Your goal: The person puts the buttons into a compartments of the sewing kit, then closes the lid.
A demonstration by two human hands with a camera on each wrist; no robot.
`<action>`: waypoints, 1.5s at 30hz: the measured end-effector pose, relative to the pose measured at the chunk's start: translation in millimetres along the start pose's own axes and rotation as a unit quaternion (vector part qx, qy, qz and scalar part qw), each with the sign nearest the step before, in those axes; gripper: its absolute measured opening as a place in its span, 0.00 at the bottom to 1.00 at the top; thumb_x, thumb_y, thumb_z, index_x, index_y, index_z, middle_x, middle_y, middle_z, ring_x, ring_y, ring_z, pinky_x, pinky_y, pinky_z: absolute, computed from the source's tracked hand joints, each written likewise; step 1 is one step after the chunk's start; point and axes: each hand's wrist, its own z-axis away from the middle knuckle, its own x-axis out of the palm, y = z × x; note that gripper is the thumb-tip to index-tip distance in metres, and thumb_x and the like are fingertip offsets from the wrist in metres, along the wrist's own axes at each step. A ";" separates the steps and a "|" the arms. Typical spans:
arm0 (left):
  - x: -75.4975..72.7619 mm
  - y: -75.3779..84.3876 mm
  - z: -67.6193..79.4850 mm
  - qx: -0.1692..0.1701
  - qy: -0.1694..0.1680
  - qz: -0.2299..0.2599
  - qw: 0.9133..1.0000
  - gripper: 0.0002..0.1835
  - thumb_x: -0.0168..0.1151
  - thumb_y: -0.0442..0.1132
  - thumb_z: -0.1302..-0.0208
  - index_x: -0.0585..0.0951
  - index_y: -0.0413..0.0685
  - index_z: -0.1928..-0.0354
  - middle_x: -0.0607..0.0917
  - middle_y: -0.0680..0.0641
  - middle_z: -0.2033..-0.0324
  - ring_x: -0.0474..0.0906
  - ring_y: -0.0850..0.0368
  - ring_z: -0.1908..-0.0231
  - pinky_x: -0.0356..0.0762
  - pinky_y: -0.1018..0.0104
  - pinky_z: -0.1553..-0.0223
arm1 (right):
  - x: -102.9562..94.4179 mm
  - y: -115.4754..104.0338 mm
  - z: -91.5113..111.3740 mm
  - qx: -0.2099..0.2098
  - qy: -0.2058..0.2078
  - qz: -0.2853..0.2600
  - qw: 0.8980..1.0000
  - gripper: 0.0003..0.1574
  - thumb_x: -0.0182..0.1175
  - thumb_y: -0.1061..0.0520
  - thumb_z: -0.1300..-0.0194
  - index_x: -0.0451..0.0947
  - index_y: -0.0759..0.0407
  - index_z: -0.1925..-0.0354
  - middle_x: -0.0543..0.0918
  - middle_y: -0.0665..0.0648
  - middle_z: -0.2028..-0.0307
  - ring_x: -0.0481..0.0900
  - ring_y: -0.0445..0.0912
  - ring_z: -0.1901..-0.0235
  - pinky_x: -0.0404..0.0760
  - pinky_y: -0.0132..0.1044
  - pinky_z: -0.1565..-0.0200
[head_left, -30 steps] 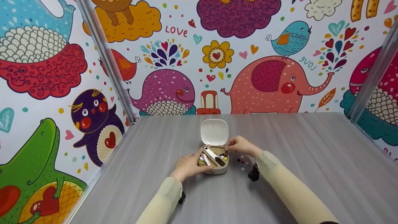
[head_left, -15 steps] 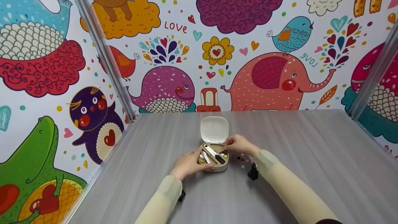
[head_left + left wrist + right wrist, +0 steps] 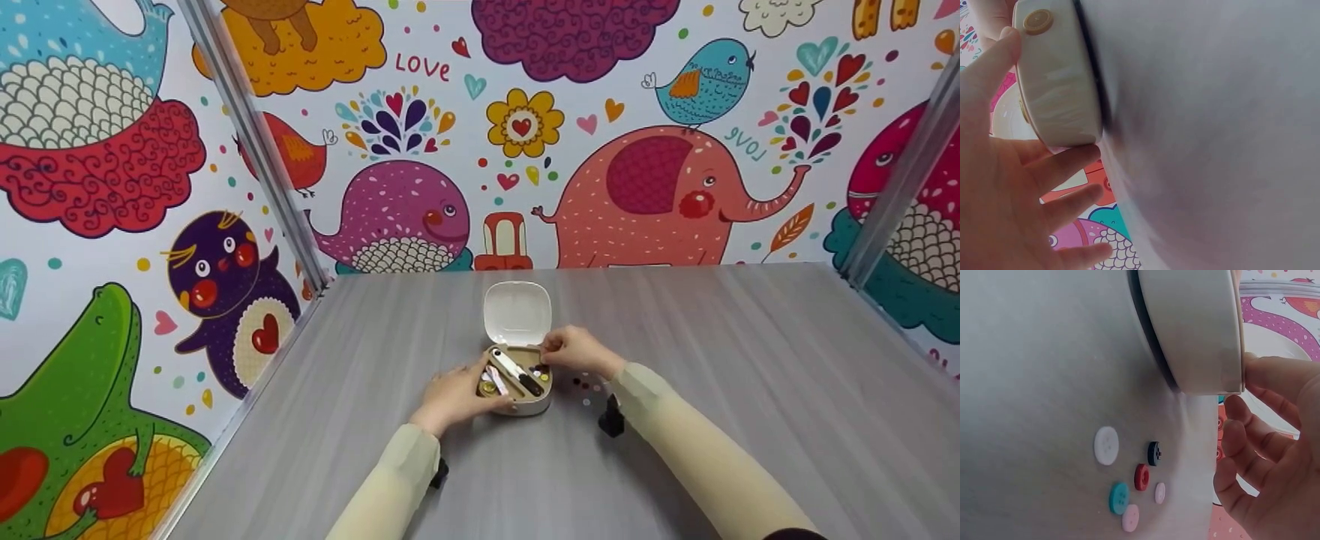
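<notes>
A small white box point(image 3: 531, 407) stands on the table with its lid point(image 3: 517, 312) raised at the back. My left hand point(image 3: 454, 396) grips the box's left side, thumb at the front rim beside a tan button-shaped knob point(image 3: 1038, 21). Over the right back rim, my right hand point(image 3: 577, 349) has thumb and index fingertips close together at the compartment's edge; I cannot tell whether they pinch anything. Small coloured buttons point(image 3: 539, 370) lie in that right compartment. A white tool with a black end point(image 3: 517, 371) lies diagonally across the middle, and a pink-and-white piece point(image 3: 496, 381) to its left.
Several loose buttons lie on the table right of the box, among them a white button point(image 3: 1106, 445), a black button point(image 3: 1154, 453), a red button point(image 3: 1141, 477) and a teal button point(image 3: 1119, 498). Patterned wall panels border the grey table point(image 3: 375, 337) at the back and sides.
The dark spot below my right fingertips a second ago no longer shows; the fingertips stay at the box's right back rim. My left hand keeps its grip. The head view has tilted slightly.
</notes>
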 end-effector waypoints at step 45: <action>2.0 -0.2 -0.2 -0.006 -0.002 0.004 1.000 0.53 0.59 0.73 0.48 0.60 0.52 0.26 0.77 0.38 0.40 0.71 0.37 0.40 0.61 0.39 0.40 | -24.8 52.1 41.7 0.088 0.009 -0.050 0.995 0.10 0.67 0.68 0.47 0.87 0.68 0.63 0.87 0.60 0.65 0.75 0.37 0.74 0.76 0.29 0.71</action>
